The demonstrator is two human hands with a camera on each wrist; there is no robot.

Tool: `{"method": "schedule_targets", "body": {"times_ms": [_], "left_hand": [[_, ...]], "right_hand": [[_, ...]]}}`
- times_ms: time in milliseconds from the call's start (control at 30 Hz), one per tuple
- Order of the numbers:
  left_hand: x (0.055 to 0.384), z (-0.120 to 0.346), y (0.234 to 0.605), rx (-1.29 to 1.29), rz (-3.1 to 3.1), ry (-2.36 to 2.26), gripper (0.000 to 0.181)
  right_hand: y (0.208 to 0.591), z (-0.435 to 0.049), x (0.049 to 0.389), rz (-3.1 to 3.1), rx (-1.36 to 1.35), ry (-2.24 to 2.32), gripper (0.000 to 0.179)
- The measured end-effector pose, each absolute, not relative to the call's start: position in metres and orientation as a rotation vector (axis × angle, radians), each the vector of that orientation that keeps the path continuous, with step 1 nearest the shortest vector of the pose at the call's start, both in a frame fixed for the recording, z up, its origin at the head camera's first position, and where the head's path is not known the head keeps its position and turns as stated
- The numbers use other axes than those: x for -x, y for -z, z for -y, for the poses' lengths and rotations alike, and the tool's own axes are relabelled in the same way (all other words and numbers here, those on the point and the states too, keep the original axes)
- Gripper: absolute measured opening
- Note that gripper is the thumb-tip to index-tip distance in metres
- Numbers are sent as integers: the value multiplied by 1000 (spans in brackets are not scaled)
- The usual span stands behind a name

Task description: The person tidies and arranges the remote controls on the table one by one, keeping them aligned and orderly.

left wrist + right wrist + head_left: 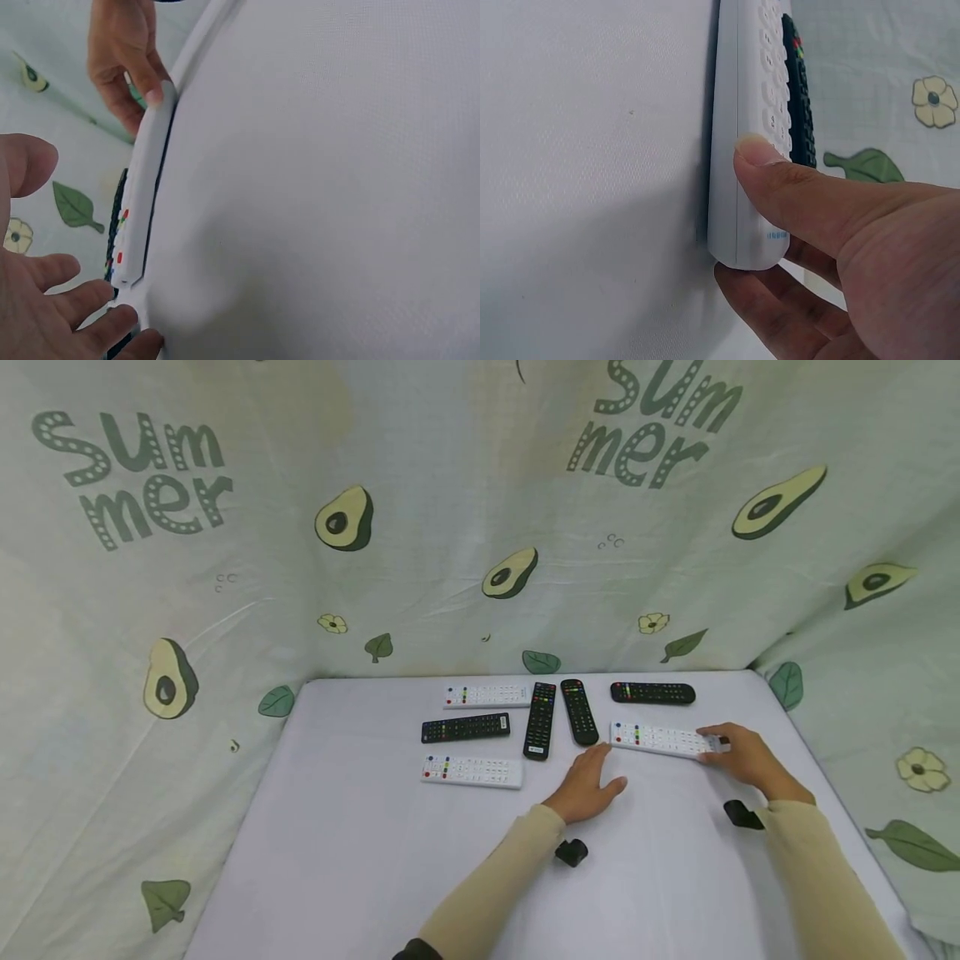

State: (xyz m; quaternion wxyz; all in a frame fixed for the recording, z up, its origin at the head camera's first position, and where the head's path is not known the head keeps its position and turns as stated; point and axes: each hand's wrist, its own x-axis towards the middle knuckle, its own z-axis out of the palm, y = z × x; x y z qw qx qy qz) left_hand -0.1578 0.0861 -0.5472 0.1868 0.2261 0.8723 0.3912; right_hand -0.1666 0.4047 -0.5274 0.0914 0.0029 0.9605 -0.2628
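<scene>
My right hand (pixel 746 760) grips the right end of a white remote control (pixel 652 738) with thumb and fingers on either side. In the right wrist view the thumb (pixel 761 161) presses along the remote's edge, with fingers curled at its end. Near the left end of that same remote, my left hand (pixel 587 789) reaches forward with extended, spread fingers and holds nothing. The left wrist view has the left fingertips (pixel 124 319) right by the remote's end. Just beyond the left hand lies a slanted black remote (pixel 579 712).
A black remote (pixel 652 693) lies behind the held one. To the left are an upright-lying black remote (pixel 540 720), a white remote (pixel 487 696), a black remote (pixel 465 727) and another white remote (pixel 472 771). They rest on a white-covered table (pixel 345 860) before a patterned curtain (pixel 427 460).
</scene>
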Motion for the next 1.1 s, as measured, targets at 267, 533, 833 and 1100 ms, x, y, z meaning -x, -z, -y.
{"method": "schedule_targets", "body": {"times_ms": [267,533,833,1100], "left_hand": [[162,-92,550,-514,-2358,-1245,66],[166,-98,553,-360,-2275,-1348,66],[167,-103,551,-297,-2208,-1386,62],[165,-103,549,-286,-2172,-1416,59]], "right_hand": [[526,-402,161,-2853,-21,783,51],[525,-400,155,-2850,-49,780,51],[529,-402,149,-2864,-7,802,51],[529,-397,145,-2862,-29,796,52]]}}
